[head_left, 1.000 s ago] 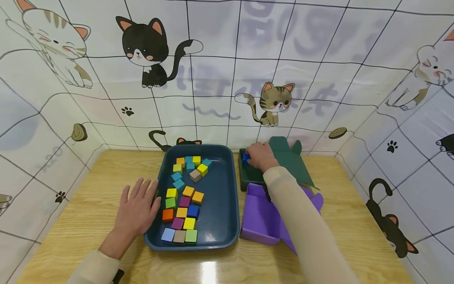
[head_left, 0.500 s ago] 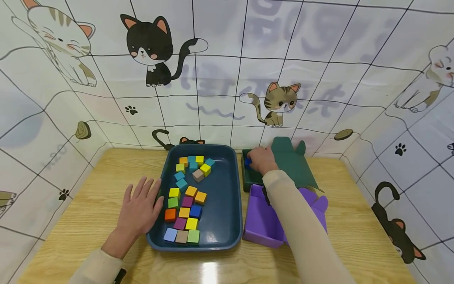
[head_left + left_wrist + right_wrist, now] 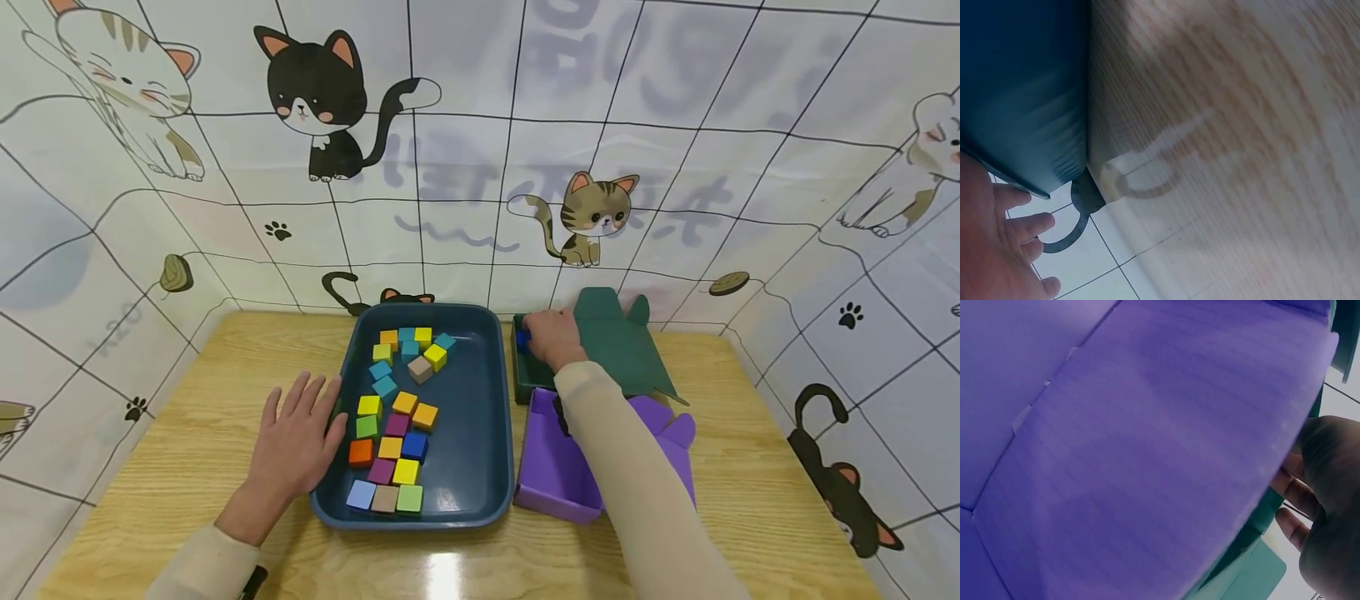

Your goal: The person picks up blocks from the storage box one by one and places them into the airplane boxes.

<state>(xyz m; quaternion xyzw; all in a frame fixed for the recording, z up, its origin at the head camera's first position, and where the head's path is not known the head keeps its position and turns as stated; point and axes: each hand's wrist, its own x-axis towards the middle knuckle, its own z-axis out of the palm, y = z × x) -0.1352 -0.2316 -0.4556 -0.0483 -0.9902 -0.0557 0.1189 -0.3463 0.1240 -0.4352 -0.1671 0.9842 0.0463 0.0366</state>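
Note:
My right hand [image 3: 553, 337] reaches into the open dark green box [image 3: 534, 379] at the back right, fingers bent down at a blue cube [image 3: 522, 339] in its back left corner. The fingertips are partly hidden in the head view. In the right wrist view, the curled fingers [image 3: 1297, 494] show beyond the purple wall. My left hand [image 3: 296, 437] rests with straight, spread fingers along the left rim of the dark blue tray [image 3: 465, 433]. Several coloured cubes [image 3: 397, 425] lie in the tray's left half: yellow, orange, teal, purple, green, blue and tan.
An open purple box [image 3: 558, 467] stands in front of the green one, under my right forearm. The green box's lid [image 3: 618, 358] lies folded back to the right. A cat-print sheet [image 3: 465, 167] hangs behind the wooden table [image 3: 742, 467].
My right hand has lowered slightly into the green box with the blue cube at its fingers. The head view has shifted a little. My left hand stays on the tray rim.

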